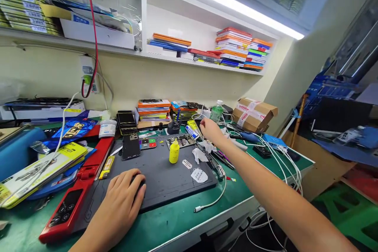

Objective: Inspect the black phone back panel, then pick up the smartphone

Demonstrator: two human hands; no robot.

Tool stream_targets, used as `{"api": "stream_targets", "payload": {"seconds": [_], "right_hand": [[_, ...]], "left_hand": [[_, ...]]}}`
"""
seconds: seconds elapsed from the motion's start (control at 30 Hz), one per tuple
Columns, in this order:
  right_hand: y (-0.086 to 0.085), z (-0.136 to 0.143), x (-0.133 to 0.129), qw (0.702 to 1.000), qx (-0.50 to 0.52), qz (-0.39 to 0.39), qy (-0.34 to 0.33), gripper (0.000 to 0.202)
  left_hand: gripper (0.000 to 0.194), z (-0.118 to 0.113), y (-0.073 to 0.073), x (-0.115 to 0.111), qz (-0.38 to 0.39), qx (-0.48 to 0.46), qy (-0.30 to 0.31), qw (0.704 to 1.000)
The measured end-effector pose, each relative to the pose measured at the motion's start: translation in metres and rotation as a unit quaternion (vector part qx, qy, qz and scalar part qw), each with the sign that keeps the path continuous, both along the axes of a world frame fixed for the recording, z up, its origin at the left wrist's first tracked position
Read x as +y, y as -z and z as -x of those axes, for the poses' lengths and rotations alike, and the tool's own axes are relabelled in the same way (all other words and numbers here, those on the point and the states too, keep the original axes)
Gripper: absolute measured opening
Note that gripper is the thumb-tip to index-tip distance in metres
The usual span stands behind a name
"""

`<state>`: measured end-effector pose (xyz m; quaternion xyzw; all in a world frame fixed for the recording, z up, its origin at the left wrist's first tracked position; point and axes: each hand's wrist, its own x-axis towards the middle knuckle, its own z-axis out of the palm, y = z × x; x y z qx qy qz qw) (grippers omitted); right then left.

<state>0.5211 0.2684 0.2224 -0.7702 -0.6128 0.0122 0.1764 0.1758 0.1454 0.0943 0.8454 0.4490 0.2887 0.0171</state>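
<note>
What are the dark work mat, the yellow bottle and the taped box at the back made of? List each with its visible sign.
Dark work mat: likely silicone or rubber; matte grey, moulded recesses.
Yellow bottle: probably plastic; smooth, opaque, slight sheen.
Taped box: corrugated cardboard; brown, dull, printed tape.
Left hand rests on the mat.

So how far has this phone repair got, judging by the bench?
Looks mid-job. Done: an opened phone lies at the back of the dark mat, insides showing. In hand: the left hand rests on the mat's near edge, while the right hand reaches toward the tools beside it. Left: the phone is not closed up.
</note>
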Motion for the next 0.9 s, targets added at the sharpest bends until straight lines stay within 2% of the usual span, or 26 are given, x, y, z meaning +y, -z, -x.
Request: {"api": "stream_targets", "payload": {"seconds": [0.23, 0.4, 0.53, 0.67, 0.8, 0.9], "right_hand": [[0.005, -0.003, 0.064, 0.977, -0.073, 0.181, 0.082, 0.034], [-0.001, -0.009, 0.089, 0.965, -0.095, 0.227, 0.091, 0.033], [-0.006, -0.007, 0.089, 0.973, -0.095, 0.196, 0.075, 0.032], [-0.011, 0.0, 0.079, 0.988, -0.066, 0.13, 0.059, 0.031], [-0.028, -0.002, 0.061, 0.997, -0.002, 0.036, 0.062, 0.035], [-0.045, -0.006, 0.032, 0.995, 0.063, -0.054, 0.049, 0.041]], "left_hand": [[0.019, -0.003, -0.005, 0.0, 0.021, 0.008, -0.007, 1.0], [0.019, -0.005, -0.01, -0.001, 0.038, 0.009, -0.01, 0.999], [0.019, -0.005, -0.012, -0.002, 0.05, 0.002, 0.001, 0.999], [0.019, -0.004, -0.014, -0.003, 0.059, -0.011, 0.011, 0.998], [0.019, -0.001, -0.014, -0.003, 0.069, -0.034, 0.011, 0.997], [0.02, 0.002, -0.018, -0.004, 0.075, -0.056, 0.002, 0.996]]}}
